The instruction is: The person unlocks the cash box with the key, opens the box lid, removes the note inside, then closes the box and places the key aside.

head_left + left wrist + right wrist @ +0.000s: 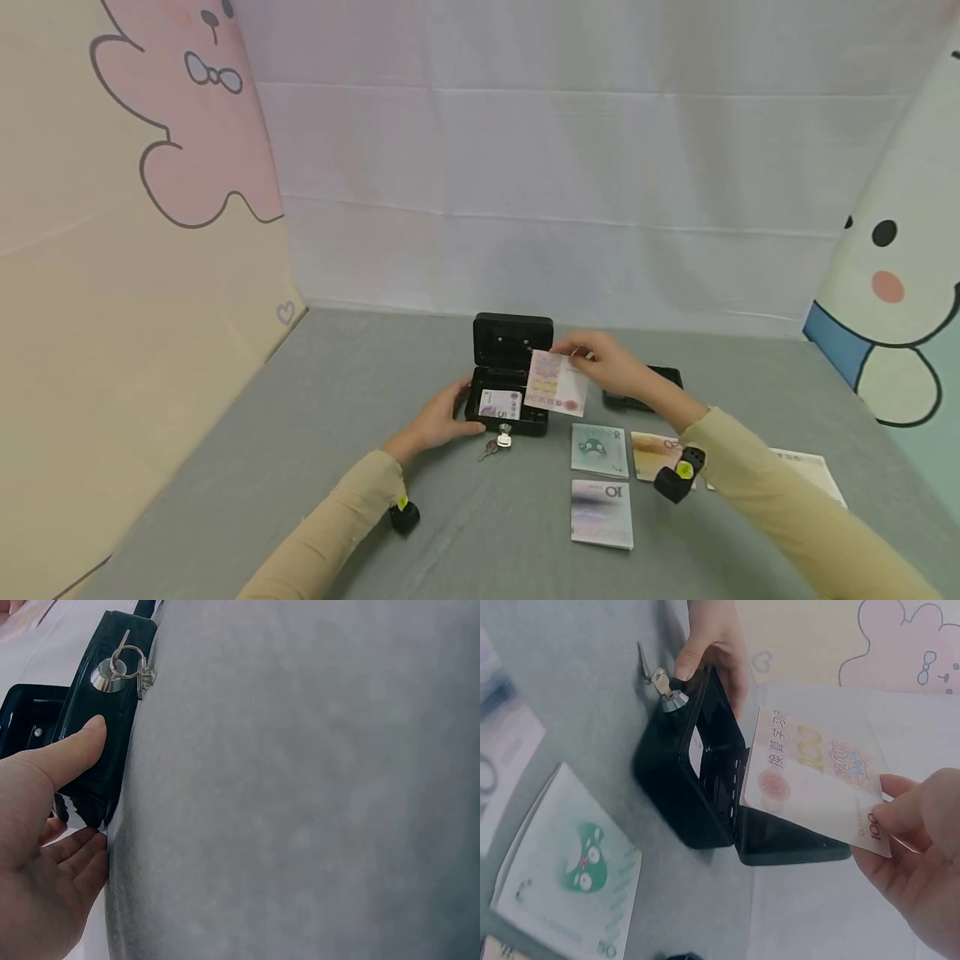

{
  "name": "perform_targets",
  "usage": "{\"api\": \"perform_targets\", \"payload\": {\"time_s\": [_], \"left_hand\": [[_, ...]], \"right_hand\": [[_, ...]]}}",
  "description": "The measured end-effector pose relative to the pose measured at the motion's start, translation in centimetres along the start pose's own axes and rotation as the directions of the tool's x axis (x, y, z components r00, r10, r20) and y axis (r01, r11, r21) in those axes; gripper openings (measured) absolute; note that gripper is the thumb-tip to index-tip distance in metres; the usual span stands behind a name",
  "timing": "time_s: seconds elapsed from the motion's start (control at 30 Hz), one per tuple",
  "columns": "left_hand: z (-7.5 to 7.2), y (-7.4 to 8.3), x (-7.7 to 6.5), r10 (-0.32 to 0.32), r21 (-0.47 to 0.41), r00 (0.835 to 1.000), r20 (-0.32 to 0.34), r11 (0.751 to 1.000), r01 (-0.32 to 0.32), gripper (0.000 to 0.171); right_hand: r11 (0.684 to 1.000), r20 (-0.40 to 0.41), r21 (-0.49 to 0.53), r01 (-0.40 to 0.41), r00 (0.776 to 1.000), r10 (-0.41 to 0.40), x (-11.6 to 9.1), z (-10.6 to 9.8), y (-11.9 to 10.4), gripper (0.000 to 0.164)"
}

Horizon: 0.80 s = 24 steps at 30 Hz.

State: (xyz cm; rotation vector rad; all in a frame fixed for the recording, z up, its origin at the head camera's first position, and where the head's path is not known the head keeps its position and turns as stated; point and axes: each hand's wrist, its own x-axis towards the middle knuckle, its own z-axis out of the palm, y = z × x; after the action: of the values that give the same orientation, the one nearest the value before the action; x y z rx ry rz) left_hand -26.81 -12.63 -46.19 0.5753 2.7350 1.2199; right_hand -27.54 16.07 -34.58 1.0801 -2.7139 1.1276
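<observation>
A small black cash box (pixel 529 426) stands with its lid raised, and a 5 note (pixel 499 404) lies inside. My left hand (pixel 442 421) holds the box at its front left corner, thumb (pixel 90 742) on the front face and fingers beside the side wall. Keys (pixel 660 681) hang from the lock on the front. Over the right side of the box, my right hand (pixel 609 364) pinches a pinkish banknote marked 100 (pixel 810 776) by one edge between thumb and fingers. Whether it is one note or several cannot be told.
Right of the box lie a green note stack (pixel 598 450), a purple 10 stack (pixel 602 514) and a yellowish-brown stack (pixel 654 450). A black tray-like object (pixel 626 402) sits behind the right forearm. A pale paper (pixel 810 473) lies farther right. The grey table meets a white cloth (pixel 525 167) behind.
</observation>
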Motion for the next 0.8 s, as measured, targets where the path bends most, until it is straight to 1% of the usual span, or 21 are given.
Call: {"api": "perform_targets", "payload": {"time_s": [0.1,0.2,0.33,0.43,0.57,0.67,0.8], "left_hand": [[0.0,-0.1,0.0,0.008,0.0,1.0,0.001,1.0,-0.008,0.082],[0.1,-0.1,0.0,0.003,-0.006,1.0,0.001,1.0,-0.003,0.082],[0.1,-0.1,0.0,-0.019,-0.009,1.0,-0.002,1.0,0.019,0.082],[0.1,-0.1,0.0,-0.02,-0.005,1.0,-0.001,1.0,0.02,0.083],[0.1,-0.1,0.0,-0.021,-0.002,1.0,0.0,1.0,0.021,0.083],[0.2,-0.1,-0.1,-0.017,-0.005,1.0,-0.005,1.0,0.017,0.083],[0.1,0.0,-0.1,-0.014,-0.022,1.0,-0.008,1.0,0.014,0.083]], "right_hand": [[1.0,0.004,0.016,0.0,1.0,0.0,-1.2,-0.8,0.2,0.027],[1.0,0.001,0.004,-0.013,1.0,0.013,-2.5,-1.5,0.6,0.026],[1.0,-0.001,-0.021,-0.017,1.0,0.017,-4.4,-2.2,1.1,0.025],[1.0,0.016,0.006,-0.015,1.0,0.015,-5.8,-2.5,1.5,0.025],[0.997,0.05,0.067,-0.049,0.998,0.046,-8.0,-2.8,1.9,0.024],[0.993,0.05,0.103,-0.062,0.997,0.057,-9.7,-3.2,1.9,0.024],[0.991,0.047,0.091,-0.095,0.995,0.091,-11.6,-3.6,1.8,0.023]]}}
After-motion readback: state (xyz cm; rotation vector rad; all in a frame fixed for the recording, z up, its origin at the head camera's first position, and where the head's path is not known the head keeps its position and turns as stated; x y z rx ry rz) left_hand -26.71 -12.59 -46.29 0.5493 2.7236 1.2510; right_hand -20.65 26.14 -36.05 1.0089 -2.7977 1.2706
